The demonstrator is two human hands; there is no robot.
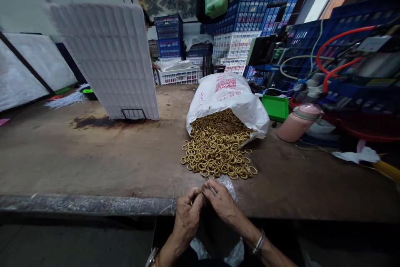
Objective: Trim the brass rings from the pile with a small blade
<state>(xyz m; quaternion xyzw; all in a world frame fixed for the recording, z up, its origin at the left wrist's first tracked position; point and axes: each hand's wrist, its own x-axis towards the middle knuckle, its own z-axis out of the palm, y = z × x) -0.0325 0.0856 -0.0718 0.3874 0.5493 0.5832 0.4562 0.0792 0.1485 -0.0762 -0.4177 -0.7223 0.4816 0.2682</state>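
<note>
Both hands meet just over the front edge of the workbench, fingertips nearly touching. My left hand is closed in a pinch; a bit of gold-coloured metal, which looks like a brass ring, peeks out by its thumb. Closed as well, my right hand grips a thin metal tool whose exact kind I cannot make out. Right beyond the fingertips lies a heap of brass rings. They spill from the open mouth of a white printed sack lying on its side.
A tall white ridged panel stands in a black wire holder on the workbench. To the right are a pink bottle, a green tray and red hoses. Stacked crates fill the back, where a person's hand shows.
</note>
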